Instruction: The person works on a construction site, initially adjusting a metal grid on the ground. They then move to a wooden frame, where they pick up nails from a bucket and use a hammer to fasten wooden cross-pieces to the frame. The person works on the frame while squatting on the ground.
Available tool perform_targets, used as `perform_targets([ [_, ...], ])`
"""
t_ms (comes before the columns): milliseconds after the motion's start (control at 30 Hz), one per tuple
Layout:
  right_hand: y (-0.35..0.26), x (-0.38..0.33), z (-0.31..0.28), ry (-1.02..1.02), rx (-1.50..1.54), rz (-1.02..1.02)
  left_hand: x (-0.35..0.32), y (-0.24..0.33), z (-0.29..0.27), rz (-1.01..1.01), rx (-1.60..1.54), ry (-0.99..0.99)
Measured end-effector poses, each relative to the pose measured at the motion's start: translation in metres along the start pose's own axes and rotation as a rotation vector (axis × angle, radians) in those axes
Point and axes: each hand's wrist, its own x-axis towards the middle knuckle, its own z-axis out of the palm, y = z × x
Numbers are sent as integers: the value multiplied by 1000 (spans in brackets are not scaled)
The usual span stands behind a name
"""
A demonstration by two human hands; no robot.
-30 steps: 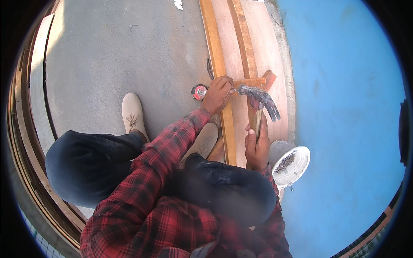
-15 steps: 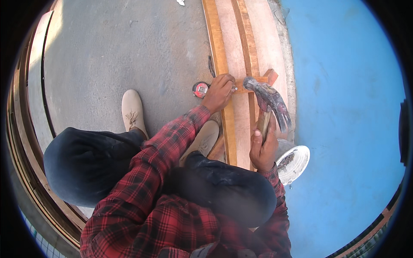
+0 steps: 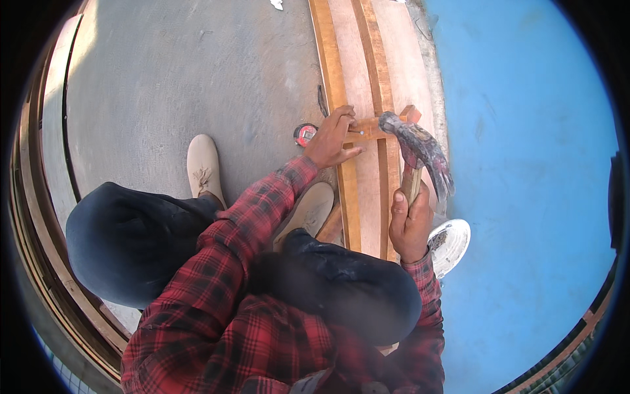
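Claw hammer gripped in right hand beside nail at timber joint

The right hand (image 3: 412,224) has its fingers clamped around the wooden handle of a claw hammer (image 3: 420,148), the thumb lying along the handle. The hammer head is over the right part of a short wooden crosspiece (image 3: 371,129), striking face toward the left, claw curving down to the right. Contact between the hammer head and the timber cannot be determined.

The left hand (image 3: 331,139) is at the left end of the crosspiece, over the left timber batten (image 3: 333,59). Its fingers are apart, thumb extended to the right below a nail (image 3: 361,132) and the forefinger side above it. Only the bright head of the nail reads clearly; whether the fingers touch it cannot be told.

The crosspiece runs across toward the right timber batten (image 3: 373,52). Both battens lie lengthwise over pale plywood (image 3: 410,59). A small wooden block (image 3: 411,113) is at the right end of the crosspiece.

A red and black tape measure (image 3: 304,134) lies on the grey concrete floor (image 3: 164,85), just beside the left hand. A white bucket (image 3: 466,240) stands near the right wrist, partly hidden by it, next to a blue surface (image 3: 525,164).
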Motion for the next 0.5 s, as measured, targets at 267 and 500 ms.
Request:
perform_targets([
  [267, 28, -19, 41, -3, 10, 101, -1, -10, -5, -85, 233, -108],
  [500, -26, 4, -8, 210, 324, 27, -5, -14, -7, -124, 231, -120],
])
